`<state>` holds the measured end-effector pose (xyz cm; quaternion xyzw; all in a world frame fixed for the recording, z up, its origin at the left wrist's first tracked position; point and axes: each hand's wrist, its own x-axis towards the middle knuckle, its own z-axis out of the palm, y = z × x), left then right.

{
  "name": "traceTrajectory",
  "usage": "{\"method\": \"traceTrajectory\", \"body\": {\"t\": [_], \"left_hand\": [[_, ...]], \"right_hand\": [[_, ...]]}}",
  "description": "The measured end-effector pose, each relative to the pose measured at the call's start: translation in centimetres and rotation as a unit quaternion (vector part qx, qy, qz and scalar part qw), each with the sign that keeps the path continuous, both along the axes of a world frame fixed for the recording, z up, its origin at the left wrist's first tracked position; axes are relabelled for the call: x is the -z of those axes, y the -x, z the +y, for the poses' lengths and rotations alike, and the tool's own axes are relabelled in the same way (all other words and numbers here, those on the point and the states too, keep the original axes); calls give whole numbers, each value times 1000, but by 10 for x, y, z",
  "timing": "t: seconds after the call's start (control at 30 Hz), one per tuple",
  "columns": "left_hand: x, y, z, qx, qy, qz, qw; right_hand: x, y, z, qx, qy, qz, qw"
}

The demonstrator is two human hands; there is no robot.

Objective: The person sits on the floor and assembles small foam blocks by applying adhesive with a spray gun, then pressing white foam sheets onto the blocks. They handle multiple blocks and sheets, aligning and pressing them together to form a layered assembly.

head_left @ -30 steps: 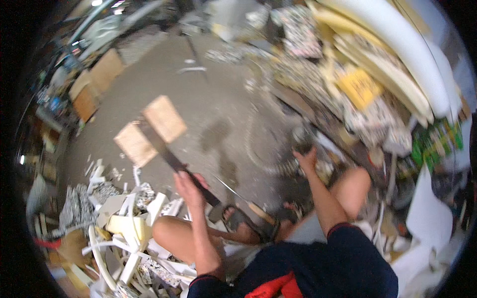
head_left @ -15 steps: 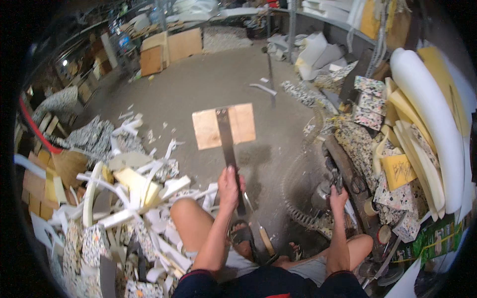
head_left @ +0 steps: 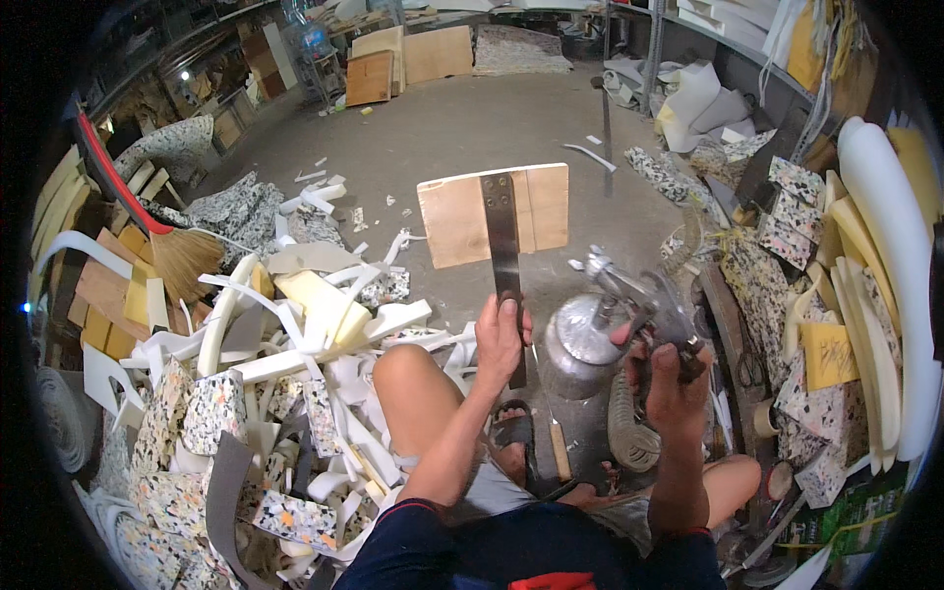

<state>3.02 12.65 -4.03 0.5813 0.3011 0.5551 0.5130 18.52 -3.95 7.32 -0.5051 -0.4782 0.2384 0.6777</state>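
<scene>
My left hand [head_left: 501,339] is closed round a long dark metal bar [head_left: 503,246] with its thumb along the front. Screwed to the bar's upper end is a pale wooden board [head_left: 452,221], tilted, with a thin white edge along its top. Its far face is hidden. To the right, my right hand [head_left: 676,388] grips the handle of a spray gun [head_left: 639,295]. Below the gun's nozzle hangs its round silver metal cup [head_left: 578,346], just right of the bar. The cup and the board are apart.
White, yellow and speckled foam offcuts [head_left: 236,413] are heaped on my left beside a broom [head_left: 182,261]. A coiled hose [head_left: 631,433] and a wooden-handled tool [head_left: 560,450] lie near my feet. Foam sheets and rolls [head_left: 875,285] lean at the right. Boards [head_left: 433,54] stand at the back.
My right hand has lifted the spray gun from low on the right and brought it up and inward toward the board. The board stays in my left hand. My view has turned a little left.
</scene>
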Motion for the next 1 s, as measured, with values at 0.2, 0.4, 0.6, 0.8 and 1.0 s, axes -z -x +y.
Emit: {"method": "traceTrajectory", "body": {"t": [0.2, 0.4, 0.6, 0.8, 1.0], "left_hand": [[1, 9, 4, -93, -67, 2, 993], [2, 15, 9, -116, -71, 12, 991], [1, 19, 13, -89, -1, -42, 995], [-2, 20, 9, -102, -32, 7, 994], [4, 17, 12, -78, 20, -46, 996]], "right_hand": [[-33, 34, 15, -16, 74, -38, 996], [-47, 43, 32, -29, 79, -45, 995], [-43, 45, 33, -22, 90, -12, 996], [-40, 41, 34, -23, 78, -32, 996], [-39, 37, 29, -9, 124, 27, 992]]}}
